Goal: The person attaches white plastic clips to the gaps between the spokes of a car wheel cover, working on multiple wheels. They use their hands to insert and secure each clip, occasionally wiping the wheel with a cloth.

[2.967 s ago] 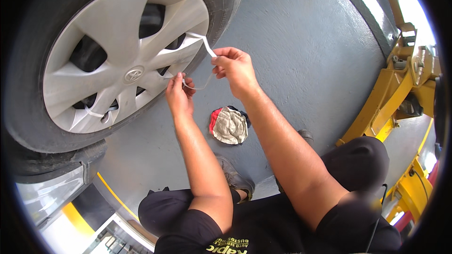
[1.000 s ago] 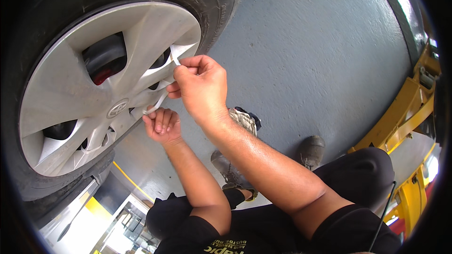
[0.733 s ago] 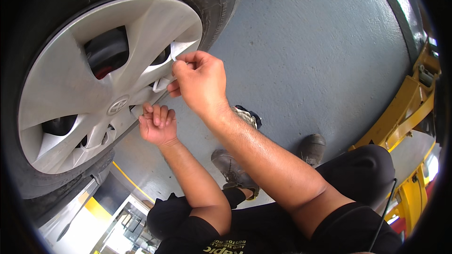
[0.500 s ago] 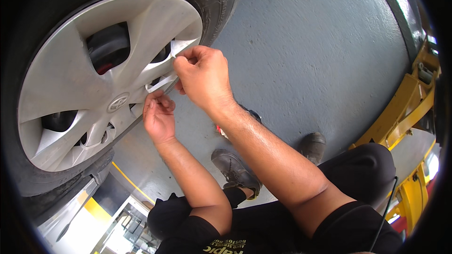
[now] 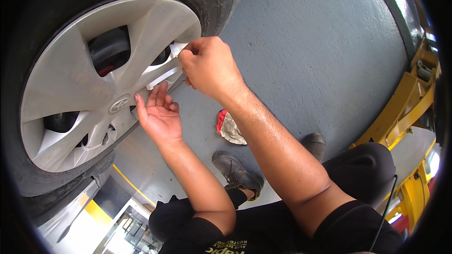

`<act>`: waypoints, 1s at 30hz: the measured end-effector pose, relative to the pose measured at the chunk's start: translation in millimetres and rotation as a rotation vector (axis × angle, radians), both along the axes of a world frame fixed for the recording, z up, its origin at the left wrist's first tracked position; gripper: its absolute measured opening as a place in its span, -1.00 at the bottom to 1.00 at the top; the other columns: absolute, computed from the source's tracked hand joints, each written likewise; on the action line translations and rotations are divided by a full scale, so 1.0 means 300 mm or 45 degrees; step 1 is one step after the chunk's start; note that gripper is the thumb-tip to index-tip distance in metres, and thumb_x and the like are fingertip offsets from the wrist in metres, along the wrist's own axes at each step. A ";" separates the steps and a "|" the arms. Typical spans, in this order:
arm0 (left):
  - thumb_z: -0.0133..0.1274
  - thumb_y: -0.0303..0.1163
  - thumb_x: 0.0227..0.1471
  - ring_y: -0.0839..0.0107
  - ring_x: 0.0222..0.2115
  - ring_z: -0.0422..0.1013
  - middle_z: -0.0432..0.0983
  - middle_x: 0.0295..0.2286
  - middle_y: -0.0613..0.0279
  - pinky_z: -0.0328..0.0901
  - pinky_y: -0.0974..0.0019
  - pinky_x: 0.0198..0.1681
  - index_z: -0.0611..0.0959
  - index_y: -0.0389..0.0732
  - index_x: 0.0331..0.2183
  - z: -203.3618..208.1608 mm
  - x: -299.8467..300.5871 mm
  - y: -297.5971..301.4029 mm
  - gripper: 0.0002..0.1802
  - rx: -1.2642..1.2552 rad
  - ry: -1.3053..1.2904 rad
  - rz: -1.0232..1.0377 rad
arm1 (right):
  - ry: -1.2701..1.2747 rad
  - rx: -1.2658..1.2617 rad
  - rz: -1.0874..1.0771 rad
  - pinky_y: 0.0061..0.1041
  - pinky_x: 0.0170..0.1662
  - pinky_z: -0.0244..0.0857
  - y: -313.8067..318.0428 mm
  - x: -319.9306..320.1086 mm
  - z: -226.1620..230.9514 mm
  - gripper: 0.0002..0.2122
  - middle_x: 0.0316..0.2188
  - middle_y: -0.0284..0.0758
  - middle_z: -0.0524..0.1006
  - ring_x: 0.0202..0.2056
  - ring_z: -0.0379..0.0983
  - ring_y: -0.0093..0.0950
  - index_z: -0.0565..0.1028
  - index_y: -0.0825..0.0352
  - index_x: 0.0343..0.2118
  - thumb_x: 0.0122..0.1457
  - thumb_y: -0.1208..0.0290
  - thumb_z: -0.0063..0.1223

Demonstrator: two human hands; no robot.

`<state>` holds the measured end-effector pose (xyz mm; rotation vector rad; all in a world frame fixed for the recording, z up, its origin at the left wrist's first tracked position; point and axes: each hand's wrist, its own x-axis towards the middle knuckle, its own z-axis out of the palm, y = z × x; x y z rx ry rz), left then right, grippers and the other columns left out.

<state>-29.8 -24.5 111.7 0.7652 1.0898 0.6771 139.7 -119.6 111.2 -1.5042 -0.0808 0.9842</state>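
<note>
While the right hand (image 5: 207,67) pinches a white strip (image 5: 164,78) across the hubcap's (image 5: 101,84) right side in the head view, the left hand (image 5: 161,116) is uncurled beside the hubcap's lower right, any contact with the strip unclear. Right of the hubcap, a grey-and-red cloth (image 5: 231,130) lies on the floor (image 5: 301,61).

The left hand (image 5: 162,118) was held palm-up, its fingers (image 5: 162,93) loosely bent, its thumb (image 5: 140,105) spread apart. The right hand (image 5: 209,63) was held farther forward, knuckles up, in a pinch. Both forearms (image 5: 278,148) were extended.
</note>
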 end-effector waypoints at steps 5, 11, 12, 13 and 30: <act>0.17 -0.13 0.21 0.50 -0.41 0.50 0.63 -0.25 0.19 0.29 0.47 -0.39 0.60 -0.22 -0.19 0.019 0.089 -0.057 -0.66 0.048 -0.144 0.380 | -0.004 -0.028 0.037 -0.25 -0.25 0.54 -0.006 0.009 0.018 -0.77 -0.55 -0.02 0.63 -0.41 0.67 -0.18 0.65 0.51 -0.38 0.10 0.44 0.05; 0.17 -0.37 0.20 0.42 -0.47 0.48 0.63 -0.28 0.08 0.29 0.43 -0.38 0.50 -0.22 -0.20 0.098 0.080 -0.086 -0.79 0.971 -0.048 0.356 | -0.015 -0.056 0.027 -0.20 -0.12 0.52 -0.011 0.021 0.043 -0.73 -0.43 0.09 0.64 -0.26 0.67 -0.11 0.56 0.53 -0.19 0.10 0.46 0.09; 0.17 -0.39 0.20 0.41 -0.47 0.49 0.64 -0.30 0.05 0.29 0.42 -0.38 0.48 -0.23 -0.18 0.124 0.075 -0.081 -0.77 1.123 0.012 0.340 | -0.054 -0.009 0.003 -0.19 -0.11 0.51 -0.010 0.018 0.046 -0.73 -0.42 0.09 0.63 -0.26 0.66 -0.09 0.55 0.52 -0.17 0.10 0.46 0.09; 0.17 -0.40 0.19 0.40 -0.46 0.50 0.64 -0.32 0.01 0.29 0.42 -0.38 0.46 -0.23 -0.17 0.148 0.071 -0.075 -0.75 1.287 0.083 0.326 | -0.089 -0.006 0.006 -0.18 -0.10 0.51 -0.010 0.015 0.047 -0.72 -0.41 0.09 0.63 -0.25 0.65 -0.07 0.54 0.52 -0.16 0.10 0.47 0.09; 0.18 -0.47 0.21 0.33 -0.42 0.60 0.66 -0.35 -0.12 0.37 0.44 -0.36 0.39 -0.28 -0.17 0.243 0.059 -0.029 -0.71 1.470 0.330 0.168 | -1.014 0.146 0.441 -0.25 -0.19 0.52 -0.050 0.066 -0.041 -0.82 -0.42 -0.18 0.67 -0.36 0.64 -0.23 0.64 0.25 -0.16 0.17 0.53 0.14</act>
